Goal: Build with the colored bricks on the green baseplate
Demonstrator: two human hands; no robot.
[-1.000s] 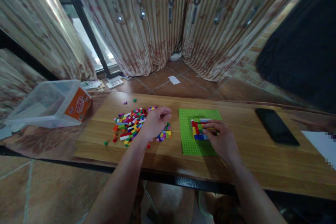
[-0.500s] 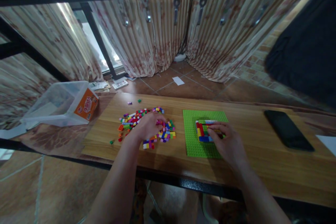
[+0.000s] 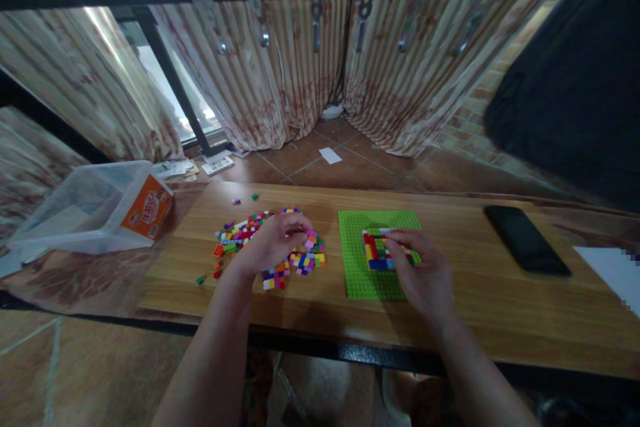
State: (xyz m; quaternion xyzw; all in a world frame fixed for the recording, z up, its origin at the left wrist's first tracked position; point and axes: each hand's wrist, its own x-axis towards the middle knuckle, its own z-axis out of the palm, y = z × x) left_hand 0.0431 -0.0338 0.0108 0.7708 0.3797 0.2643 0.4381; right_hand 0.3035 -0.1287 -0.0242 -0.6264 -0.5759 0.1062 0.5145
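My left hand (image 3: 274, 240) is over a pile of small coloured bricks (image 3: 245, 232), its fingers curled with a pink brick (image 3: 311, 239) at the fingertips. To the right, a green studded baseplate (image 3: 354, 280) carries a low rectangular build of bricks (image 3: 379, 264) in red, yellow, blue, white and green. My right hand (image 3: 423, 267) rests over the right side of this build, thumb and forefinger pinched together at its top. Whatever lies between those fingers is too small to name, and the hand covers part of the build and plate.
A black phone (image 3: 527, 240) lies on the wooden table (image 3: 480, 320) at the right, near a white sheet (image 3: 605, 280). At the left stands a clear plastic bin (image 3: 85, 207) with an orange label. A few bricks lie apart from the pile, among them a green one (image 3: 201, 280).
The view has shifted slightly, moving the scene to the left. My left fingers have closed at the pile's right side, around the pink brick. My right hand stays at the build, its fingers closer over it.
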